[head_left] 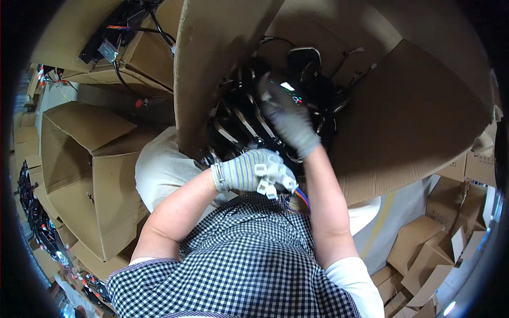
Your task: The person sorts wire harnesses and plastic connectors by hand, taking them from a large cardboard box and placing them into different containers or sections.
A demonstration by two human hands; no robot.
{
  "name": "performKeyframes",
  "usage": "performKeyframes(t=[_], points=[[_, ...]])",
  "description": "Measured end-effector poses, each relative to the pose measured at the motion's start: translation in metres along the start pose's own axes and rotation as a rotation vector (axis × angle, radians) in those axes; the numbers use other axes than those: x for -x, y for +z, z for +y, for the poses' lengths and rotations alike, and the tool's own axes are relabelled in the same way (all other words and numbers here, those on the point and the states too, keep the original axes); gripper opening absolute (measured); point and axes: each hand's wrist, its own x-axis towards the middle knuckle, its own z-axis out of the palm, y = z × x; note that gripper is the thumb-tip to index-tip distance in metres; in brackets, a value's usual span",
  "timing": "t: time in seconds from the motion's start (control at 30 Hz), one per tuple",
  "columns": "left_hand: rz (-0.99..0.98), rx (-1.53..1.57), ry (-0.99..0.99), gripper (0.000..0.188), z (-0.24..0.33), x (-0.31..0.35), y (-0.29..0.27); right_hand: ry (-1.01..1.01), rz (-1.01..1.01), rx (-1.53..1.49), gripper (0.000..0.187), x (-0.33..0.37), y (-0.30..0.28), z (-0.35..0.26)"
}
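My left hand (245, 170), in a striped knit glove, is closed around a cluster of white plastic plug connectors (266, 189). Red and blue wires (302, 197) trail from them towards my right forearm. Farther in, my gloved right hand (293, 123) is over the opening of a big cardboard box, smeared by motion. Just beyond its fingers lies a glossy black part (286, 88) with small coloured marks; whether they grip it is unclear. Several black parts with shiny edges (245, 123) stand side by side in the box, left of that hand.
Tall flaps of the big cardboard box (408, 114) rise around the black parts. Thin cables (344, 62) lie against its far wall. An open carton (98, 180) stands at left, more boxes (429, 249) at lower right. Black wired parts (119, 40) rest on a box at upper left.
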Motion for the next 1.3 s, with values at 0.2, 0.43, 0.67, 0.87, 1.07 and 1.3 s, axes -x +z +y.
performKeyframes(t=[0.2,0.43,0.67,0.87,1.07,1.3], points=[[0.002,0.133,-0.213,0.035,-0.006,0.013,0.013,-0.228,-0.520,0.497,0.048,-0.004,0.060,0.000],[0.150,-0.131,-0.207,0.044,-0.013,0.013,0.022,0.354,-0.075,-0.548,0.049,0.107,-0.026,-0.015],[0.370,0.055,-0.282,0.035,-0.017,0.017,0.020,0.232,0.137,-0.616,0.038,0.184,-0.088,-0.035],[0.344,0.184,-0.262,0.026,-0.012,0.004,0.013,0.182,0.400,-0.021,0.031,0.029,-0.085,0.003],[0.389,0.299,-0.169,0.023,-0.027,0.015,0.017,0.364,0.042,0.649,0.040,-0.110,-0.034,0.162],[0.234,0.138,-0.108,0.034,-0.013,0.008,0.011,0.611,0.177,-0.734,0.026,-0.124,-0.016,0.167]])
